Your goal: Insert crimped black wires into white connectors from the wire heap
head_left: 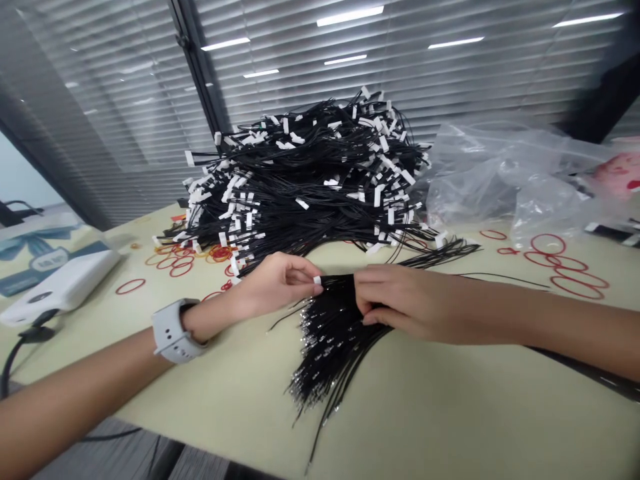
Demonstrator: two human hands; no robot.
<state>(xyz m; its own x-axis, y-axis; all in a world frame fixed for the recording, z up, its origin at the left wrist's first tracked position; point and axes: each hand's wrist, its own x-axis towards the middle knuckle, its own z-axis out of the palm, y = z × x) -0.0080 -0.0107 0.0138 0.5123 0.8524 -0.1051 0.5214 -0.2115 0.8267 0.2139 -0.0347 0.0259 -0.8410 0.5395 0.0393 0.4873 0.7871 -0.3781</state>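
Note:
A fanned bundle of thin black wires (333, 340) with silvery tips lies on the pale yellow table (450, 407). My right hand (400, 300) is closed round the bundle's upper right part, fingers curled over the wires. At the bundle's upper left edge, my left hand (280, 283) pinches a small white connector (317, 281) between thumb and forefinger. A light grey watch is on my left wrist. Behind both hands rises a large pile of black wires (320, 167) with white connectors.
Red rubber bands (575, 263) lie at the right, with more red and orange ones (175, 257) at the left. Clear plastic bags (500, 173) stand back right. A white device (60, 287) with a black cable rests at the left beside a blue and cream box (45, 250).

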